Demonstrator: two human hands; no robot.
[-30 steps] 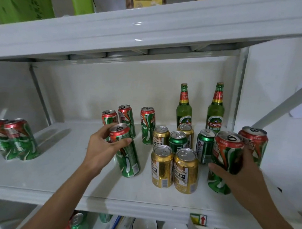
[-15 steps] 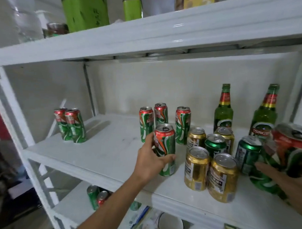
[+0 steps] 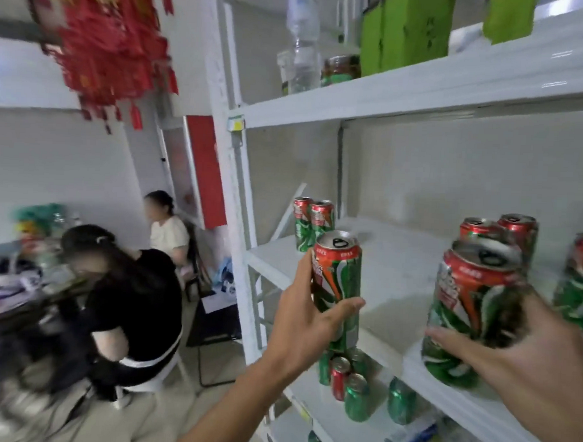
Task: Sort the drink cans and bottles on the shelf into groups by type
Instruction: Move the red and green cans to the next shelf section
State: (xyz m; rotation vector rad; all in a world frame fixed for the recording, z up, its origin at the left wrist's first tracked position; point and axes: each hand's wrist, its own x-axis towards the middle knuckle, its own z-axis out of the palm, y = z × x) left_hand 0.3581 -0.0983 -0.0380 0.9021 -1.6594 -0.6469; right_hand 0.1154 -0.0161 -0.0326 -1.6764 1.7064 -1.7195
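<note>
Red-topped cans (image 3: 337, 282) with green-and-white swirls, white shelf (image 3: 397, 274), bright green boxes (image 3: 406, 29), red tassels (image 3: 108, 39).

A red tasselled decoration (image 3: 111, 46) is hanging at the upper left, blurred. Below it, a person in a black top (image 3: 135, 301) is sitting bent forward over a cluttered tabletop (image 3: 19, 297), and a second person in a pale top (image 3: 169, 233) is sitting farther back beside a red panel (image 3: 206, 171) that is leaning along the wall. A dark chair frame (image 3: 213, 330) is standing on the floor between them and the white upright post (image 3: 231, 199). On the top board, two green boxes (image 3: 406, 29) are standing upright, with a clear plastic bottle (image 3: 303, 42) and a glass jar (image 3: 341, 70) standing just to their left. A small yellow label (image 3: 236, 123) is sticking to the board's front corner.
</note>
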